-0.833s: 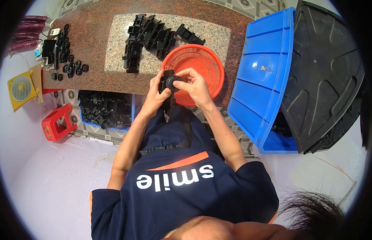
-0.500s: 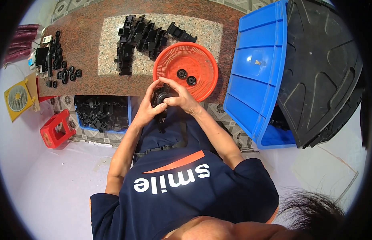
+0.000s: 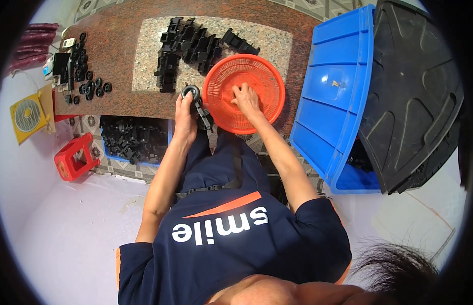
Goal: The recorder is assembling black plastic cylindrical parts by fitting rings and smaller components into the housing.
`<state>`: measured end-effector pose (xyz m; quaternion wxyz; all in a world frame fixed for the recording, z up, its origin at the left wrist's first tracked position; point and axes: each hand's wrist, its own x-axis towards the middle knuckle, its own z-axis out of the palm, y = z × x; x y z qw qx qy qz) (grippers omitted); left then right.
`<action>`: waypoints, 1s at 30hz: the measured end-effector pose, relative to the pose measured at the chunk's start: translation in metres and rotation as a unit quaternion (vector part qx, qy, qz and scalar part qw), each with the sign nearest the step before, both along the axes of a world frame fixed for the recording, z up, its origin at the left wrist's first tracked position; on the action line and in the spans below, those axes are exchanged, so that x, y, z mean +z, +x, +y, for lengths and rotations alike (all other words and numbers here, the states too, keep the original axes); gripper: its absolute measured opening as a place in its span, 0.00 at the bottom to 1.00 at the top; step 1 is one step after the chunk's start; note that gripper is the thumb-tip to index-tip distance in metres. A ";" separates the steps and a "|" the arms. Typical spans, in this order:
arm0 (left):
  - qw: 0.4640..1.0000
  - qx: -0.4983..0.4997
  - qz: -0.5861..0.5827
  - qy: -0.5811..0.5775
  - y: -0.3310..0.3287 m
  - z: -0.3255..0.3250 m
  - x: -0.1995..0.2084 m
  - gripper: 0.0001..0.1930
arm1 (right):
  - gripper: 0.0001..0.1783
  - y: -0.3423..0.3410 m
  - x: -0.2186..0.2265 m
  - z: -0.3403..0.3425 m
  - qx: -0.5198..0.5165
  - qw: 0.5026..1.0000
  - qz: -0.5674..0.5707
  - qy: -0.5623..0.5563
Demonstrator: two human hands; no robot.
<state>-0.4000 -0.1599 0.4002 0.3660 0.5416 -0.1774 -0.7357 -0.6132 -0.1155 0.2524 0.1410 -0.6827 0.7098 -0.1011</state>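
My left hand (image 3: 185, 118) is closed round a black plastic part (image 3: 205, 118) at the table's front edge. A round black wheel (image 3: 191, 93) with a grey ring sits at its upper end. Inside the red basket (image 3: 279, 96), my right hand (image 3: 246, 98) reaches down with bent fingers, closed at the basket's bottom. Whatever lies under those fingertips is hidden. Beyond the basket, several black plastic frames (image 3: 194, 43) lie in rows on the speckled stone panel (image 3: 269, 38).
Loose black wheels (image 3: 89, 89) are scattered on the table's left side. Beneath the table edge stands a blue crate (image 3: 137, 140) full of black parts. A large blue bin (image 3: 334, 86) with a black lid (image 3: 412, 101) leans at right. A red stool (image 3: 73, 157) stands at left.
My hands have parted. The right one has gone from the black part into the basket, covering where two wheels lay. My left hand has shifted slightly left, still holding the part.
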 end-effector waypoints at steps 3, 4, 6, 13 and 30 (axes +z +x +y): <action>0.998 0.051 0.016 -0.021 0.004 -0.003 -0.010 0.16 | 0.23 -0.003 0.005 -0.010 -0.016 1.000 -0.005 0.019; 0.998 0.064 -0.013 -0.021 0.005 -0.003 -0.007 0.16 | 0.21 -0.002 0.028 -0.019 -0.103 0.983 -0.139 0.063; 0.996 0.074 -0.050 -0.024 -0.002 -0.007 -0.001 0.21 | 0.16 -0.005 0.051 -0.023 -0.189 0.832 -0.513 0.096; 0.993 0.056 -0.061 -0.080 -0.009 -0.009 0.002 0.41 | 0.17 0.033 0.171 -0.015 -0.102 0.642 -0.744 0.153; 0.972 0.017 -0.172 -0.161 -0.005 -0.013 0.001 0.39 | 0.13 0.043 0.181 -0.014 -0.096 0.646 -0.742 0.151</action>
